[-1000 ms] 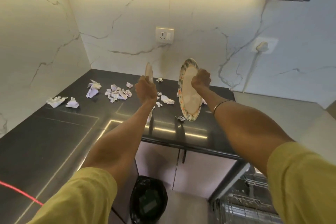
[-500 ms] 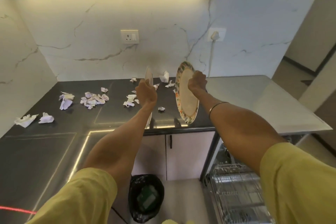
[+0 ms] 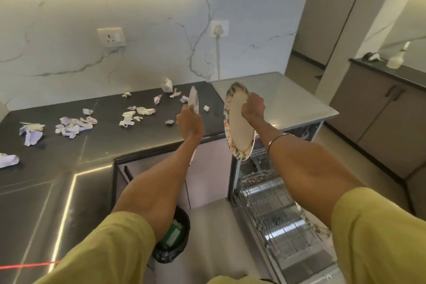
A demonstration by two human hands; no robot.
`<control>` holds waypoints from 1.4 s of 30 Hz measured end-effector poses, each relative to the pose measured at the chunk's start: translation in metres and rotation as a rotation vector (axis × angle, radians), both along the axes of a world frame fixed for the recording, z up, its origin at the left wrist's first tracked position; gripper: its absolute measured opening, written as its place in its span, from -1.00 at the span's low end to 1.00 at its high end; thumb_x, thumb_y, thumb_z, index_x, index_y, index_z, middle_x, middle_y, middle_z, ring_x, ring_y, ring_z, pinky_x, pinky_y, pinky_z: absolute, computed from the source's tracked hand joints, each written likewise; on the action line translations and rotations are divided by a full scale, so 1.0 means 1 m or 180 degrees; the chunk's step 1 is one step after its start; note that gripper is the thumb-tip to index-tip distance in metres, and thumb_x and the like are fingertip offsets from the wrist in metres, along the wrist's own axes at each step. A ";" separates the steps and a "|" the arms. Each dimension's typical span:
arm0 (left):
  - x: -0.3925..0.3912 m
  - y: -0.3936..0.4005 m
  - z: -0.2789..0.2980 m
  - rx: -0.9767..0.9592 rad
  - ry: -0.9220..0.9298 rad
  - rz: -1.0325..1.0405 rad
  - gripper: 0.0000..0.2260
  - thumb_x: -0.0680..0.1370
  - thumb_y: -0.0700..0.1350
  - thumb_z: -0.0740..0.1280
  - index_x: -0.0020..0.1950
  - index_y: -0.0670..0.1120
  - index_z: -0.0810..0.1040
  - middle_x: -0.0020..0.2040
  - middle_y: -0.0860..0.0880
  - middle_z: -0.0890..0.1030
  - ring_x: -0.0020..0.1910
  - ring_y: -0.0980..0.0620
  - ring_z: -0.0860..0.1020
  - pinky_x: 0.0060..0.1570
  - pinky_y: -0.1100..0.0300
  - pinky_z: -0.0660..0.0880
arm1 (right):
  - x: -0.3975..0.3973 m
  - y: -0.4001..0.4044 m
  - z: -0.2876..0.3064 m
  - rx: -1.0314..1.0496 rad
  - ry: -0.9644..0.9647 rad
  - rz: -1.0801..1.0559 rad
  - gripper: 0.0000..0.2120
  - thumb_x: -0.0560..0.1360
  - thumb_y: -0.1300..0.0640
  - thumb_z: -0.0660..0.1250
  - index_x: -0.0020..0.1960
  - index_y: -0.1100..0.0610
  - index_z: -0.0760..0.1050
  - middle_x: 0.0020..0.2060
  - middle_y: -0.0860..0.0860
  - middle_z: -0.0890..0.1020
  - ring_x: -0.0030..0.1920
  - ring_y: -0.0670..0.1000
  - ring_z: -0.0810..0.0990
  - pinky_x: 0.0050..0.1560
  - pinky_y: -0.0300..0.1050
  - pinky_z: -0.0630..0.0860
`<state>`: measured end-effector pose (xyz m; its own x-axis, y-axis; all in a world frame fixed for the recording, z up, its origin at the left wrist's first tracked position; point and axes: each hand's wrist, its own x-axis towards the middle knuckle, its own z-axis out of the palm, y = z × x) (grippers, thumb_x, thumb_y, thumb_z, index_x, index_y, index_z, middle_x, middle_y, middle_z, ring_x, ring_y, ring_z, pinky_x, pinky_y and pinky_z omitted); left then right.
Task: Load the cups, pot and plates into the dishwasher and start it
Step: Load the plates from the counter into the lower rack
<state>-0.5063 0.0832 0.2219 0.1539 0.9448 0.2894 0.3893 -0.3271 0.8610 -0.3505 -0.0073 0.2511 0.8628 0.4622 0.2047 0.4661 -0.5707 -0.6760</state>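
Nearest the camera, both arms extend forward in yellow sleeves. Below the right arm, the dishwasher (image 3: pixel 272 203) stands open with its wire lower rack (image 3: pixel 274 210) pulled out; the rack's contents cannot be made out. Left of it, a black-lined bin (image 3: pixel 171 241) sits on the floor.

The left hand (image 3: pixel 190 121) grips a plate (image 3: pixel 193 100) held upright and edge-on to the camera, so only its thin pale rim shows. The right hand (image 3: pixel 253 108), fingers curled over the upper rim, holds a second plate (image 3: pixel 237 127) upright above the dishwasher opening. This plate is round, with a plain cream centre and a multicoloured patterned border. The two plates are apart, side by side.

Beyond the hands, the dark tabletop (image 3: pixel 103 145) carries scattered crumpled paper scraps (image 3: pixel 73 124). Behind it stands a marble wall with a socket (image 3: pixel 111 37).
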 end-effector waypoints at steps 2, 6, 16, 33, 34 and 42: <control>0.008 -0.016 -0.005 -0.0012 -0.0057 -0.0097 -0.70 0.69 -0.14 0.11 0.12 -0.30 0.56 0.11 -0.29 0.63 0.10 -0.26 0.60 0.02 -0.02 0.54 | 0.006 -0.020 -0.003 -0.0030 0.0030 -0.0094 -0.71 0.58 0.30 0.20 0.29 0.28 0.41 0.24 0.21 0.52 0.26 0.21 0.48 0.25 -0.01 0.41; 0.032 -0.047 -0.018 -0.0121 -0.0061 -0.0246 -0.68 0.70 -0.12 0.10 0.14 -0.28 0.57 0.10 -0.28 0.63 0.10 -0.25 0.60 0.05 -0.05 0.55 | 0.027 -0.062 -0.012 -0.0112 0.0008 -0.0361 -0.70 0.57 0.32 0.18 0.30 0.28 0.41 0.24 0.22 0.52 0.26 0.21 0.49 0.25 -0.01 0.40; 0.101 -0.141 -0.044 -0.0373 0.0178 -0.0386 -0.69 0.69 -0.12 0.09 0.11 -0.29 0.54 0.04 -0.32 0.60 0.07 -0.30 0.55 0.04 -0.10 0.51 | 0.087 -0.179 -0.037 -0.0304 0.0115 -0.0551 -0.69 0.55 0.34 0.18 0.29 0.31 0.40 0.21 0.26 0.51 0.21 0.24 0.53 0.15 0.03 0.50; 0.197 -0.303 -0.093 -0.0650 0.0578 -0.0411 -0.64 0.72 -0.06 0.06 0.26 -0.25 0.53 0.17 -0.24 0.61 0.18 -0.24 0.56 0.10 -0.07 0.52 | 0.179 -0.345 -0.088 -0.0568 0.0427 -0.0599 -0.67 0.61 0.27 0.11 0.36 0.29 0.35 0.23 0.17 0.49 0.21 0.13 0.52 -0.11 -0.17 0.48; 0.202 -0.307 -0.097 -0.0706 0.0630 -0.0399 -0.63 0.72 -0.06 0.06 0.24 -0.26 0.54 0.16 -0.25 0.60 0.17 -0.25 0.56 0.08 -0.09 0.52 | 0.185 -0.348 -0.092 -0.0533 0.0476 -0.0626 -0.67 0.60 0.29 0.12 0.35 0.29 0.35 0.23 0.17 0.49 0.21 0.14 0.52 -0.05 -0.14 0.51; 0.258 -0.321 -0.157 -0.1062 0.1045 -0.0486 -0.64 0.72 -0.06 0.04 0.22 -0.26 0.51 0.16 -0.28 0.57 0.16 -0.26 0.51 -0.09 0.01 0.37 | 0.243 -0.361 -0.131 -0.0781 0.0691 -0.0649 -0.66 0.60 0.28 0.12 0.35 0.30 0.34 0.24 0.19 0.48 0.21 0.18 0.51 0.16 -0.03 0.51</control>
